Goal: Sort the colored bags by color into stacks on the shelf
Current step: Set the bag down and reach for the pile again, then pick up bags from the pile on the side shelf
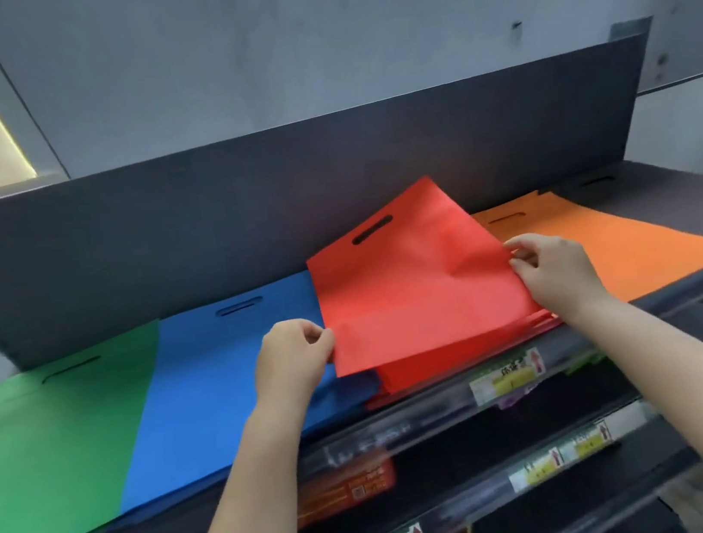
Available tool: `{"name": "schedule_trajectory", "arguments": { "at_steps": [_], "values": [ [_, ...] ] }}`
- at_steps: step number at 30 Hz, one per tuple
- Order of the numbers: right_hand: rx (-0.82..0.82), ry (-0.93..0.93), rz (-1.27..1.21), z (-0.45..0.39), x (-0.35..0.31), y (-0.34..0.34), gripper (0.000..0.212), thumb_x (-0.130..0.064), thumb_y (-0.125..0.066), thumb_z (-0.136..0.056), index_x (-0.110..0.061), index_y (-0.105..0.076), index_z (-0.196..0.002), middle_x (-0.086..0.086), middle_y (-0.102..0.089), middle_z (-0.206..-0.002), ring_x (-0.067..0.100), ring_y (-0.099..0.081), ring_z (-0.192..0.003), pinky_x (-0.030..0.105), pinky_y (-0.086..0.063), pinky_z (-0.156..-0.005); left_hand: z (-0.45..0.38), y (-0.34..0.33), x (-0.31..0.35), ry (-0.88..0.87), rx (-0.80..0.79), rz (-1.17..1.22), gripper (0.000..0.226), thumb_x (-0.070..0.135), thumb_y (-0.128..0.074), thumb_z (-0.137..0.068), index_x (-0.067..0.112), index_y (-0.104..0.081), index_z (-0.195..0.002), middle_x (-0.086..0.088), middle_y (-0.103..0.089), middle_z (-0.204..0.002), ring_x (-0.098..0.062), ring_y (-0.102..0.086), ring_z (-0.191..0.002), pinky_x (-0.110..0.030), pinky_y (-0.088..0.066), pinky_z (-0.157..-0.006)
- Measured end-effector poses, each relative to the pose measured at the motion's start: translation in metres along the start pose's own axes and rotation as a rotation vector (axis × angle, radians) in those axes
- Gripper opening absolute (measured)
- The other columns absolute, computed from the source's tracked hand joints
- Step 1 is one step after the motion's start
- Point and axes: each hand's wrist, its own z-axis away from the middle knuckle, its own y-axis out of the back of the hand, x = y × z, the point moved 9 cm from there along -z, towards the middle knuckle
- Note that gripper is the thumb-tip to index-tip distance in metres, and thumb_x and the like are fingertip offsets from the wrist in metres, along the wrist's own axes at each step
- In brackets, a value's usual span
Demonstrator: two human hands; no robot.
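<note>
I pinch the limp, light red bag (411, 285) by both side edges, left hand (294, 355) and right hand (556, 273), above the red stack (466, 354) at the shelf (409, 430) front edge.

Price labels (507, 375) along the shelf edge are too blurred to read; the green bag (49, 444) runs off the left edge; lower-shelf goods (345, 491), possibly boxes, stay indistinct.

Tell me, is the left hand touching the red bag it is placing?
Touching. The head view shows the left hand pinching the left edge of the top red bag, fingers curled over the fabric.
</note>
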Motion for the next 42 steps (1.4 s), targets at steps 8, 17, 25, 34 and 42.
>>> {"name": "schedule_trajectory", "arguments": {
  "at_steps": [8, 17, 25, 34, 42],
  "values": [
    [-0.237, 0.093, 0.192, -0.015, 0.023, -0.019, 0.032, -0.013, -0.054, -0.093, -0.007, -0.058, -0.125, 0.01, -0.053, -0.126, 0.029, -0.05, -0.116, 0.038, -0.043, -0.092, 0.008, -0.023, 0.022, 0.075, 0.039, -0.412, 0.014, 0.029, -0.055, -0.087, 0.022, -0.056, -0.075, 0.005, -0.059, -0.082, -0.02, -0.055, -0.081, -0.027, -0.037, -0.063],
    [-0.224, 0.298, 0.46, -0.033, 0.071, 0.078, 0.045, -0.037, -0.048, -0.096, -0.019, -0.046, -0.137, -0.001, -0.048, -0.135, 0.021, -0.045, -0.123, 0.034, -0.041, -0.095, 0.012, -0.096, 0.183, -0.296, 0.16, -0.388, 0.036, 0.035, -0.057, -0.089, 0.017, -0.056, -0.12, -0.001, -0.057, -0.118, -0.023, -0.052, -0.112, -0.036, -0.038, -0.091],
    [-0.164, 0.092, 0.632, -0.033, 0.202, 0.199, 0.055, -0.043, -0.046, -0.095, -0.018, -0.035, -0.143, 0.002, -0.035, -0.148, 0.021, -0.034, -0.134, 0.036, -0.035, -0.101, 0.036, -0.242, 0.352, -0.666, 0.045, -0.466, 0.053, 0.041, -0.05, -0.091, 0.02, -0.04, -0.139, 0.002, -0.047, -0.137, -0.022, -0.046, -0.121, -0.034, -0.034, -0.091],
    [-0.112, -0.262, 0.801, 0.002, 0.352, 0.321, 0.065, -0.049, -0.044, -0.095, -0.023, -0.021, -0.149, 0.003, -0.025, -0.154, 0.022, -0.019, -0.143, 0.039, -0.028, -0.109, 0.103, -0.389, 0.522, -1.059, -0.078, -0.441, 0.046, 0.038, -0.046, -0.092, 0.019, -0.041, -0.133, 0.001, -0.046, -0.135, -0.022, -0.041, -0.123, -0.033, -0.028, -0.096],
    [-0.058, -0.531, 0.921, 0.029, 0.464, 0.419, 0.066, -0.051, -0.044, -0.093, -0.024, -0.021, -0.15, 0.001, -0.023, -0.155, 0.022, -0.015, -0.144, 0.04, -0.024, -0.111, 0.157, -0.511, 0.64, -1.298, -0.178, -0.365, 0.045, 0.043, -0.047, -0.092, 0.019, -0.042, -0.13, 0.0, -0.048, -0.133, -0.024, -0.043, -0.123, -0.036, -0.031, -0.097]
  ]
}}
